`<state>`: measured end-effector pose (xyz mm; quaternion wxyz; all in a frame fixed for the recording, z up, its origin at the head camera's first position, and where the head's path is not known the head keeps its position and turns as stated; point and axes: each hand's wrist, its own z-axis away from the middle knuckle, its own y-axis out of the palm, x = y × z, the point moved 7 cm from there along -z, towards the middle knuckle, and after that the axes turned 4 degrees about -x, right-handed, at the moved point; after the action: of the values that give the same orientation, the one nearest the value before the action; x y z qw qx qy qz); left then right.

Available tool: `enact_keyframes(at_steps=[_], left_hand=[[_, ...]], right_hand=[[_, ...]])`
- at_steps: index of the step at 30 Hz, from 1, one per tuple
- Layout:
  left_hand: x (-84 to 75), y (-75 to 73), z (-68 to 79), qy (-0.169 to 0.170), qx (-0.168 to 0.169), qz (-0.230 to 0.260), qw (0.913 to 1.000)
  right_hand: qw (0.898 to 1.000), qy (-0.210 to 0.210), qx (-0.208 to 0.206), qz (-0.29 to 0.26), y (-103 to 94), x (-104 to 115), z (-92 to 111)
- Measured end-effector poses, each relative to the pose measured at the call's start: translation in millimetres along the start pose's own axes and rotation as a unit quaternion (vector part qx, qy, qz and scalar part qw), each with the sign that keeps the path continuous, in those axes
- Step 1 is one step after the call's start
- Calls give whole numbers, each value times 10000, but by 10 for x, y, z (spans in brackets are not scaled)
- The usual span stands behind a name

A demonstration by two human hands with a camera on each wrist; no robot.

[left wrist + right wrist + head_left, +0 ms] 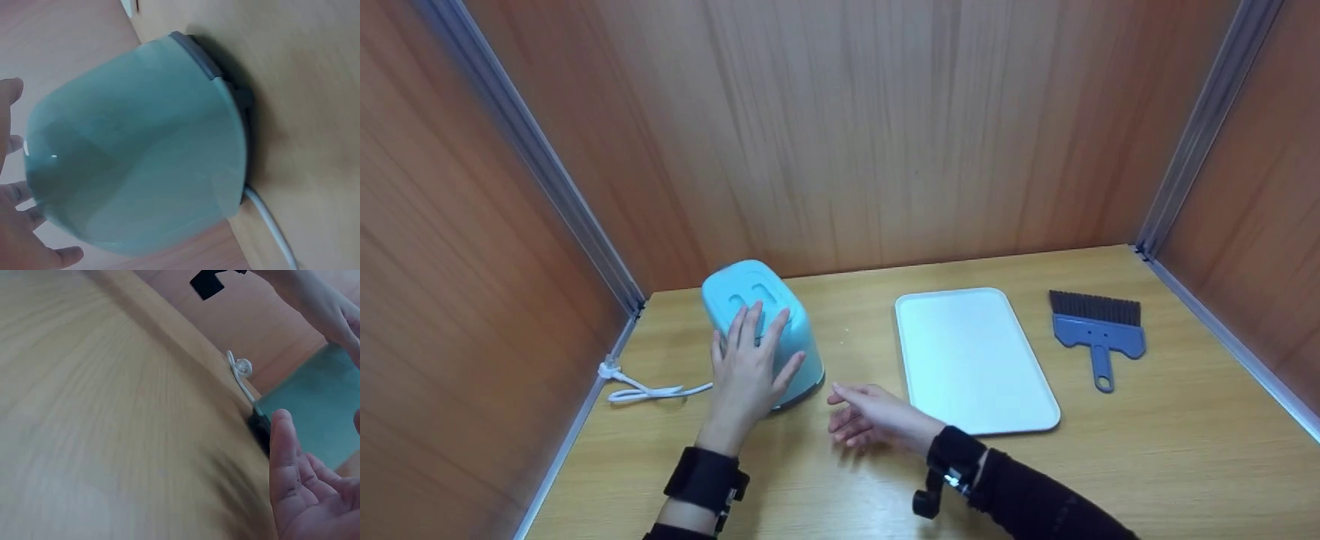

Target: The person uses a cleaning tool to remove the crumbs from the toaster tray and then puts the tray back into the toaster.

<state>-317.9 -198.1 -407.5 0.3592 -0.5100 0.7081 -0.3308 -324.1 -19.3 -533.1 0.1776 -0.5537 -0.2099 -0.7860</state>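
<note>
Wood-grain panels point(885, 135) stand at the far, left and right sides, joined at the far corners by grey metal strips point(540, 165), around a pale wooden table point(1170, 450). On the left part of the table, toward the far panel, a light-blue appliance point(801, 334) stands upright on a dark base, with recessed shapes in its top. The left hand point(744, 371) reaches over that top with fingers spread and fairly straight, grasping nothing; whether its palm touches the appliance cannot be told. A white cord point(660, 393) runs left from the appliance and lies looped near the left panel. The right hand point(877, 416) is just above the table, to the near right of the appliance and apart from it, its fingers loosely bent and released. To the right lies a white tray point(971, 360), flat, and farther right a blue brush point(1099, 334) with dark bristles toward the far side and its handle pointing near. Black bands point(705, 478) circle both wrists.
</note>
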Motion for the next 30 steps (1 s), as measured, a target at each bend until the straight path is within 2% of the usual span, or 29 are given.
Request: enact_keyframes(at_steps=[6,14,24,30], left_hand=[[38,118,72,-106,-128,162,9997],[27,172,113,260,-812,-91,9963],[47,244,142,232,-916,-117,9955],[63,250,148,232,-975,-123,9949]], right_hand=[[9950,227,-181,-960,198,-111,-238],[9793,206,-470,-1956,335,-173,-481],[9682,107,-509,-2447,468,-195,-601],[9721,133,-547,-2277,486,-188,-596]])
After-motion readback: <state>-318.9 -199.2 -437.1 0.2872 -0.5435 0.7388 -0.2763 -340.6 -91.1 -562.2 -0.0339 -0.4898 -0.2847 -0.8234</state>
